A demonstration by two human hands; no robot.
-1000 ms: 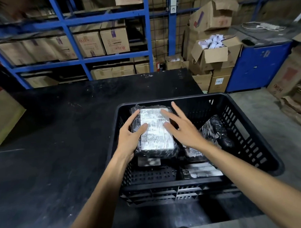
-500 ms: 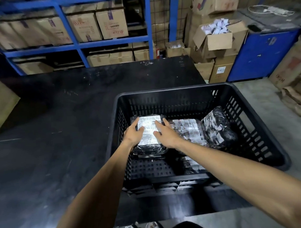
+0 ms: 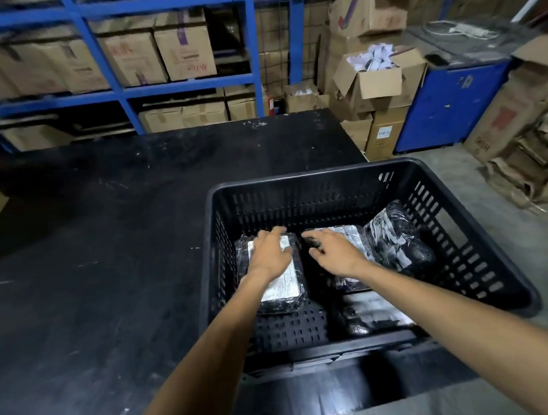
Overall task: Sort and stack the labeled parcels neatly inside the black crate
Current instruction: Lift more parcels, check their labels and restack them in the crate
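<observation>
The black slotted crate sits at the right end of a black table. On its floor at the left lies a black-wrapped parcel with a white label. My left hand rests flat on that parcel, fingers spread. My right hand hovers open over a second labeled parcel beside it. A third parcel leans tilted against the right side. Another labeled parcel lies near the crate's front right.
Blue shelving with cardboard boxes stands behind the table. An open box of white rolls, stacked cartons and a blue cabinet stand to the right. Flattened cardboard lies on the grey floor.
Both hands lowered the labeled parcel from above the crate onto its floor at the left. My right hand has come off it and shifted right over the neighbouring parcel.
</observation>
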